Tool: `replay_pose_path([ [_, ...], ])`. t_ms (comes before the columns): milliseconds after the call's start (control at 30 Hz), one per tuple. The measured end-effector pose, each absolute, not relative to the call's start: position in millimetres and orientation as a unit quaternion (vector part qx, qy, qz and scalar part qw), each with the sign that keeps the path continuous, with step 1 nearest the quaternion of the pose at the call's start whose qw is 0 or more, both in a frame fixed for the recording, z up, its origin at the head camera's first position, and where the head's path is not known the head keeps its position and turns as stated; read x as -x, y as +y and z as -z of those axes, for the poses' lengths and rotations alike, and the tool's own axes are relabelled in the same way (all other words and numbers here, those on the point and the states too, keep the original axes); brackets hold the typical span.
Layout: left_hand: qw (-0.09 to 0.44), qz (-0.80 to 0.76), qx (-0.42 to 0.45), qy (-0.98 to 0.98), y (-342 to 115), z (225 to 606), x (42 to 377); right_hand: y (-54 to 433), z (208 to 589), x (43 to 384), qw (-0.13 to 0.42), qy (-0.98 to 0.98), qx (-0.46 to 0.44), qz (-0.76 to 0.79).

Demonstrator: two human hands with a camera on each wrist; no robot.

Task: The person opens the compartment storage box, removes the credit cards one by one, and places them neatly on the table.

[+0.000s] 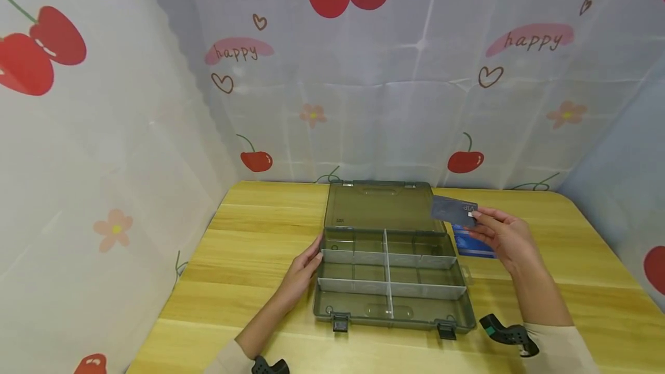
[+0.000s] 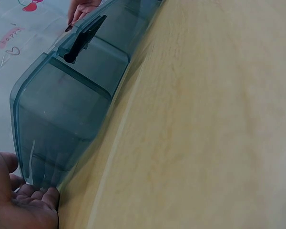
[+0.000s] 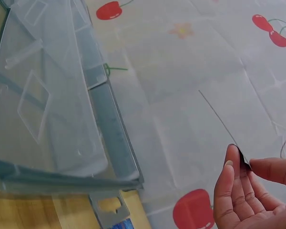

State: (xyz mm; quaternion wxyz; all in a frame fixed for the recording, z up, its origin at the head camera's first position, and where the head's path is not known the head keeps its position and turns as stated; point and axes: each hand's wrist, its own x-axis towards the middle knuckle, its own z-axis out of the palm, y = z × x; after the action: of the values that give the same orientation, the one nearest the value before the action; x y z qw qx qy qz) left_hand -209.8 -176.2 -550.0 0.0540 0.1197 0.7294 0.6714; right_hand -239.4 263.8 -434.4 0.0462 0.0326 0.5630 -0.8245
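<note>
My right hand (image 1: 511, 241) pinches a dark grey card (image 1: 451, 210) marked "VIP" between thumb and fingers, above the table right of the box's raised lid. Edge-on, the card (image 3: 219, 119) appears as a thin line in the right wrist view. A translucent grey-green compartment box (image 1: 389, 288) lies with its lid (image 1: 381, 206) tipped back; dividers split it into several compartments, with no contents visible. At its left side, my left hand (image 1: 302, 273) holds the wall, thumb and curled fingers about the box's corner in the left wrist view.
A blue card (image 1: 473, 242) lies on the wooden table (image 1: 249, 229) right of the box, partly covered by the right hand. Two dark latches (image 1: 340, 322) hang off the box's front edge. A cherry-print cloth (image 1: 384, 103) stands behind the table and at both sides.
</note>
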Motion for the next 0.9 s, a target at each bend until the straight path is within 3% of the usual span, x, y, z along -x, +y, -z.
replay_pose_path([
  [900, 0.06, -0.668, -0.12, 0.732, -177.4, 549.7, 209.7, 306.1, 438.3, 237.7, 0.013, 0.594, -0.048, 0.803],
])
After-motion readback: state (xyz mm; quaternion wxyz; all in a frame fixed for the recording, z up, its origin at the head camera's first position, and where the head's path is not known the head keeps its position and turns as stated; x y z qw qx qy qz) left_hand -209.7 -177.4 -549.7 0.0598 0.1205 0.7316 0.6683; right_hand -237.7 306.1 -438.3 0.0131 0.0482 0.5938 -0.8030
